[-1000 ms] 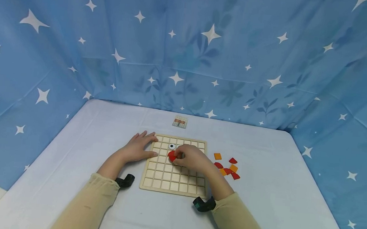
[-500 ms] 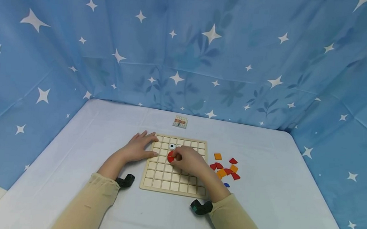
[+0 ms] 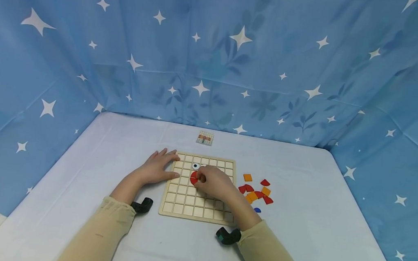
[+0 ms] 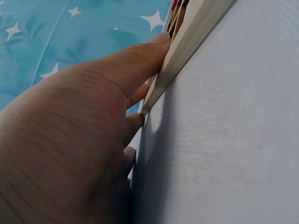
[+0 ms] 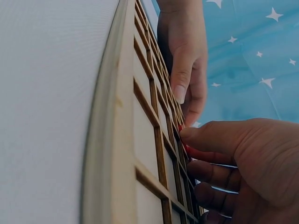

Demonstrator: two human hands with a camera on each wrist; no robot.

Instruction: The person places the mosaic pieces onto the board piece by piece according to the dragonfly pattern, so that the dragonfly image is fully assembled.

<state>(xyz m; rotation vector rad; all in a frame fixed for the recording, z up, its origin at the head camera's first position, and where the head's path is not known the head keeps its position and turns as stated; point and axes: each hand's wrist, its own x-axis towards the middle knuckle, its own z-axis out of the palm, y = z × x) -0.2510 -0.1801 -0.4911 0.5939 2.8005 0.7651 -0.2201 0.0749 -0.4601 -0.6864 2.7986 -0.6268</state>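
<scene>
Wooden grid board [image 3: 190, 200] centre of frame, flat on white table [image 3: 170, 246], between both hands; left hand [image 3: 157, 168] at its upper left edge, fingers spread wide, holding no piece, thumb on the board's rim, left wrist view shows thumb over the frame, other fingertips at the side; right hand [image 3: 215, 182] over upper middle of the board, reaching in from lower right, fingers curled, thumb and index close together at red pieces [image 3: 193, 180], can't tell whether one is pinched or only touched; red pieces sit on the grid just left of the right fingertips, to the right of and apart from the left thumb, their right part hidden; eye piece [image 3: 195, 166], white with black dot, just above them; loose pile right of the board, right of frame centre: orange squares [image 3: 247, 177], red wedges [image 3: 265, 182], one blue piece [image 3: 257, 210] at the bottom, partly behind right forearm; small patterned card [image 3: 205, 138] above the board; beige sleeves [image 3: 98, 228] run to bottom edge, black wrist devices [image 3: 142, 205] on both wrists; blue starry curtain [image 3: 215, 45] fills the top
</scene>
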